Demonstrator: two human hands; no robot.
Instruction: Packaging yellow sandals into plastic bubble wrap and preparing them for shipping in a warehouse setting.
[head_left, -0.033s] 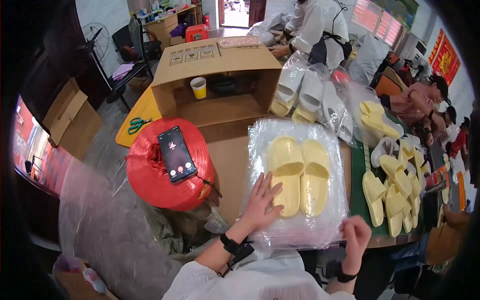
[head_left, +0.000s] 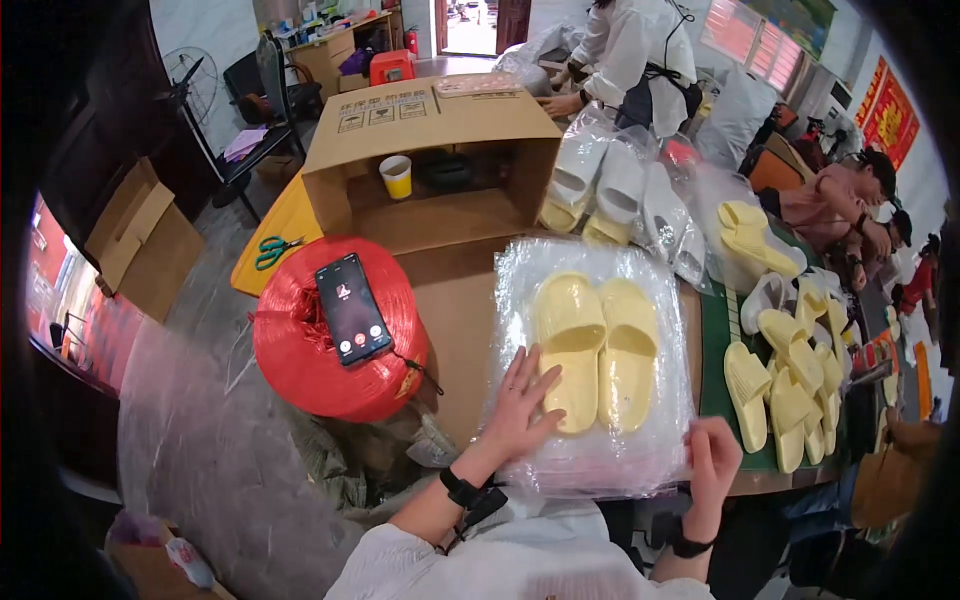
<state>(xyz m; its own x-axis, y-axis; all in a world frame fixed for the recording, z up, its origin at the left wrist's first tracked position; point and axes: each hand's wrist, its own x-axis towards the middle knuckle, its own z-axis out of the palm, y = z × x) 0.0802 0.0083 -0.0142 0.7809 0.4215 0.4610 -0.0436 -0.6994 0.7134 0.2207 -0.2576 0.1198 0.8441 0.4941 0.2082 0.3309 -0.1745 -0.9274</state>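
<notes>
A pair of pale yellow slippers lies side by side, toes pointing away from me, on a stack of clear plastic bags. The top layer of film seems to cover them. My left hand rests flat with its fingers spread, pressing the bags beside the left slipper's heel. At the stack's right edge, my right hand is curled, thumb and fingers pinched at the rim of the bag. Its fingertips are partly hidden.
A red twine roll carries a phone. Beyond it are green scissors and an open cardboard box holding a yellow cup. Loose yellow slippers and bagged ones lie right. Co-workers are nearby.
My right hand has shifted slightly toward the bag's edge, and its fingers have come to the film. The left hand and the slippers stay almost where they were.
</notes>
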